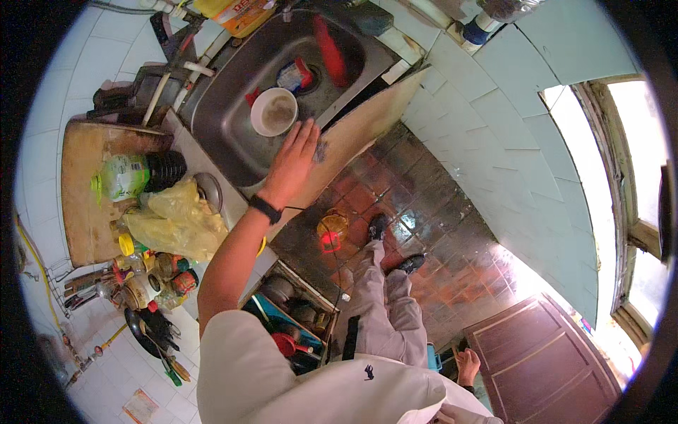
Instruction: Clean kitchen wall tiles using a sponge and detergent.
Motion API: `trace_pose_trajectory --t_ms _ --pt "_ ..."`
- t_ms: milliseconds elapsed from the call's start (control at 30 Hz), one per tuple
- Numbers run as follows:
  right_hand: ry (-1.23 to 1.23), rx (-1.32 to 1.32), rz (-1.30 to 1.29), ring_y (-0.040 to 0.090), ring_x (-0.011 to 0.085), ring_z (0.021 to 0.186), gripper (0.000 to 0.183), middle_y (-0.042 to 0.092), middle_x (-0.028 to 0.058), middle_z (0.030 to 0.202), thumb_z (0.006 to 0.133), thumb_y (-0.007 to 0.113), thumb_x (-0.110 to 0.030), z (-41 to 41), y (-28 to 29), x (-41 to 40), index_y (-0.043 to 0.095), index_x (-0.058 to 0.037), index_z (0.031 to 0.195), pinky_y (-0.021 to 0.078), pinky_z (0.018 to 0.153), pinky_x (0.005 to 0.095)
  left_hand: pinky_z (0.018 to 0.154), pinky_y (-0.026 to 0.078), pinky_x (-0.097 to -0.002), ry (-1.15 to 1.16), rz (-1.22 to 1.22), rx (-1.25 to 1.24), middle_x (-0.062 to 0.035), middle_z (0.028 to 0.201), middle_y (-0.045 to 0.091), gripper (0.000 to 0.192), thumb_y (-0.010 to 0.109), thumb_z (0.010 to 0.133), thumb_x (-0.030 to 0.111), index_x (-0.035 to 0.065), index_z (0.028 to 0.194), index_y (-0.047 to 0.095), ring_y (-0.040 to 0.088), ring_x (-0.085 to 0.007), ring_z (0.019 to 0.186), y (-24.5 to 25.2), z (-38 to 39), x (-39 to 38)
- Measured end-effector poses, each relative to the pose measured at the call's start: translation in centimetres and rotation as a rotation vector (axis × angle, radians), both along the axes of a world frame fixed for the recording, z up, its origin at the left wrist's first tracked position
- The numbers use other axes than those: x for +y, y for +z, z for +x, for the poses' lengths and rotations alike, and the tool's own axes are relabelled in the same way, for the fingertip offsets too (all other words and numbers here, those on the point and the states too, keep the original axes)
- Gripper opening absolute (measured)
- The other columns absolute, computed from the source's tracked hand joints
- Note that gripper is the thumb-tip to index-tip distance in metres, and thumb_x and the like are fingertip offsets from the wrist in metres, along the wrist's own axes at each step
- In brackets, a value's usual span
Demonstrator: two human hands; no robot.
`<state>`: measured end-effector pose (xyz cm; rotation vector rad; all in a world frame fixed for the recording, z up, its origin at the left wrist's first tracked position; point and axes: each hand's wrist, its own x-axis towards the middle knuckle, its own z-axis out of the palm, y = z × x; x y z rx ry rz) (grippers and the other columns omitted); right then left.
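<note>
My left hand (291, 164), with a black band on the wrist, reaches over the front edge of the metal sink (222, 124). Its fingers are extended and the back of the hand faces up; nothing shows in its grasp. Close to the fingertips is a white bowl (257, 114) with murky brownish contents; whether they touch I cannot tell. Behind the bowl lie a blue, white and red packet (290, 77) and a long red object (329, 50). Low at the right, my right hand (467, 365) is beside a brown panelled door (545, 360), fingers partly curled; its grasp is unclear.
A wooden board (79, 212), a green-labelled bottle (124, 177), a yellowish plastic bag (175, 217) and several jars (140, 289) crowd the left counter. A loose panel (365, 127) leans out from the sink's front. On the tiled floor stands a red-capped container (332, 225) near my feet.
</note>
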<state>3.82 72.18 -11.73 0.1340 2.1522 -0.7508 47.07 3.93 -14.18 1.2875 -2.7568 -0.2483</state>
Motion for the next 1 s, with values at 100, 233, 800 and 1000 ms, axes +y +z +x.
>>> trace_pose_trajectory --t_ms 100,233,800,1000 --pt "-0.066 -0.008 0.031 0.068 0.0175 0.075 0.033 0.071 0.0113 0.090 0.100 0.059 -0.024 -0.4 -0.6 1.6 0.064 0.0030 0.118 0.0529 0.066 0.0283 0.119 0.034 -0.0449 0.057 -0.066 -0.105 -0.0200 0.156 0.037 0.057 0.056 0.090 0.007 -0.0049 0.144 0.043 0.035 -0.0373 0.145 -0.4 0.3 1.3" --pt "-0.007 -0.041 0.009 0.068 0.0168 0.073 0.032 0.071 0.0113 0.089 0.100 0.059 -0.023 -1.1 -1.0 1.1 0.064 0.0020 0.119 0.0520 0.063 0.0270 0.120 0.029 -0.0504 0.139 -0.201 -0.057 -0.0231 0.155 0.039 0.049 0.044 0.096 0.009 -0.0072 0.143 0.044 0.034 -0.0379 0.146 -3.0 -4.6 -1.6" --pt "-0.012 -0.094 0.014 0.062 0.0141 0.071 0.019 0.066 0.0075 0.084 0.101 0.058 -0.013 -2.9 0.6 -4.6 0.064 0.0038 0.108 0.0503 0.062 0.0270 0.123 0.021 -0.0540 0.692 -0.221 0.006 -0.0290 0.153 0.039 0.052 0.046 0.091 0.004 -0.0108 0.141 0.046 0.034 -0.0423 0.145 -3.9 -7.0 5.0" --pt "0.231 -0.028 -0.048 0.062 0.0134 0.073 0.023 0.067 0.0058 0.086 0.100 0.059 -0.018 -3.6 0.8 -2.9 0.066 0.0029 0.106 0.0514 0.066 0.0279 0.121 0.026 -0.0532 0.628 -0.271 0.198 -0.0285 0.149 0.045 0.050 0.049 0.091 0.008 -0.0102 0.138 0.049 0.039 -0.0412 0.142 -5.4 -16.1 -4.3"
